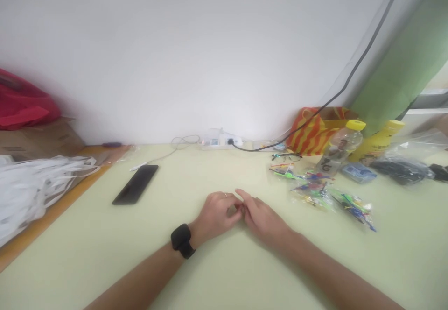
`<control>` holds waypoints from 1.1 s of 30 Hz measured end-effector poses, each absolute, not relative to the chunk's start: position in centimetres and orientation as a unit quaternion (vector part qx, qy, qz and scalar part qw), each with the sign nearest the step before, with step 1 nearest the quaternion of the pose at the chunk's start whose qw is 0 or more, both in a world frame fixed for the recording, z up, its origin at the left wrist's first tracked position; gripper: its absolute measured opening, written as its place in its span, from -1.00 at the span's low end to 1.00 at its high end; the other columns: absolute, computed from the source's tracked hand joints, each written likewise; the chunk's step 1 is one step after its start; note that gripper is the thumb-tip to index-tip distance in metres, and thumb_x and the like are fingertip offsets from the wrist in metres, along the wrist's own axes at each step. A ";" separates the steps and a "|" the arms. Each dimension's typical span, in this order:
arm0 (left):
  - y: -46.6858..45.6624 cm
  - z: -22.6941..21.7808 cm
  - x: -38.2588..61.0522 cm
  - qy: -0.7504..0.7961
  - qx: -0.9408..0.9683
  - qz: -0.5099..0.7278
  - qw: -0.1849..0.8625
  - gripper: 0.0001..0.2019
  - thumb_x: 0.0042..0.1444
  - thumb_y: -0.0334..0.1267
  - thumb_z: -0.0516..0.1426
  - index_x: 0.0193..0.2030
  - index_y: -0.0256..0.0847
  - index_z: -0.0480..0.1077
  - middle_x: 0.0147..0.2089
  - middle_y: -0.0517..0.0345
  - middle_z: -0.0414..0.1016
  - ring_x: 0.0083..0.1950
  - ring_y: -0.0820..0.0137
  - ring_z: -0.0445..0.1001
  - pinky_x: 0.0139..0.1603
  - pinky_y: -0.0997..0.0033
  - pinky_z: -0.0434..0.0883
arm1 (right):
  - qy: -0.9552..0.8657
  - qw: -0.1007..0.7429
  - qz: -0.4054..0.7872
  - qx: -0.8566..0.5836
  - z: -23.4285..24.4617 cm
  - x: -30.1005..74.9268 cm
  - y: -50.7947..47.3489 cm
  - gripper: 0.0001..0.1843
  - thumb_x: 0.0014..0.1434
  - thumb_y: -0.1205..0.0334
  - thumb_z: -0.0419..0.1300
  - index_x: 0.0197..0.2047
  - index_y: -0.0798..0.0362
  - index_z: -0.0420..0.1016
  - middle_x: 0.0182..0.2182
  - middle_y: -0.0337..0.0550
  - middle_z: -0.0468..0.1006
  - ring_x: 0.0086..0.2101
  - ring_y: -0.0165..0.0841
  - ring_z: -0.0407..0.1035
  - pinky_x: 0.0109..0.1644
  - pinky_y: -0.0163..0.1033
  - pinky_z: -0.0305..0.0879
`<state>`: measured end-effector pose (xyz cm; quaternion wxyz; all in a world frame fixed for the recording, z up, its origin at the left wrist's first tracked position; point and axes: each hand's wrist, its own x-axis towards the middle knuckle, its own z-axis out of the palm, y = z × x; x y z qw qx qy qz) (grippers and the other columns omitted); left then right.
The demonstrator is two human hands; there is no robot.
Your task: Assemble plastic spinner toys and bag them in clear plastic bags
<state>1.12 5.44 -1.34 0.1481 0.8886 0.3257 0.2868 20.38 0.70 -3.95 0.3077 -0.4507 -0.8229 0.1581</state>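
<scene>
Both my hands meet at the middle of the pale green table [87, 249]. My left hand [217, 214], with a black watch [182, 241] on its wrist and a ring on one finger, is curled closed. My right hand [261, 217] touches it, fingers pressed together, index finger pointing out. Whatever sits between the fingertips is too small to make out. Clear packets of small colourful pieces [327, 193] lie just right of my right hand.
A black phone [136, 184] lies to the left, near white bags [31, 184] and a cardboard box [42, 137]. At the back stand a power strip [220, 140], glasses [286, 157], a plastic bottle [339, 151], a yellow bottle [380, 144] and an orange striped bag [313, 130].
</scene>
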 end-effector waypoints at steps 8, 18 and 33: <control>5.3 -0.7 1.2 0.375 0.870 0.256 0.191 -0.85 0.15 -0.33 0.15 -0.46 -0.23 0.38 -0.55 0.30 0.36 -0.49 0.51 0.28 -0.37 0.44 0.18 | -0.845 0.265 0.156 -0.437 -2.8 20.2 0.4 -0.34 0.34 0.47 -0.10 0.47 0.03 -0.03 -0.07 -0.02 0.58 -0.16 -0.21 0.41 0.03 -0.04 0.41; 5.1 -0.2 1.5 0.381 0.819 0.266 0.338 -0.81 0.11 -0.35 0.13 -0.51 -0.24 0.27 -0.53 0.32 0.24 -0.46 0.52 0.18 -0.42 0.48 0.16 | -0.852 0.259 0.119 -0.439 -3.4 20.1 0.5 -0.32 0.34 0.46 -0.10 0.49 0.03 -0.06 -0.10 -0.03 0.57 -0.16 -0.21 0.40 0.00 -0.10 0.40; 5.7 -0.1 1.2 0.375 0.745 0.284 0.473 -0.69 0.14 -0.16 0.22 -0.52 -0.26 0.27 -0.52 0.29 0.17 -0.44 0.51 0.10 -0.46 0.48 0.07 | -0.884 0.228 -0.023 -0.408 -3.5 19.9 0.7 -0.22 0.35 0.52 -0.16 0.57 -0.01 -0.21 -0.37 -0.12 0.47 -0.29 -0.20 0.29 -0.14 -0.12 0.30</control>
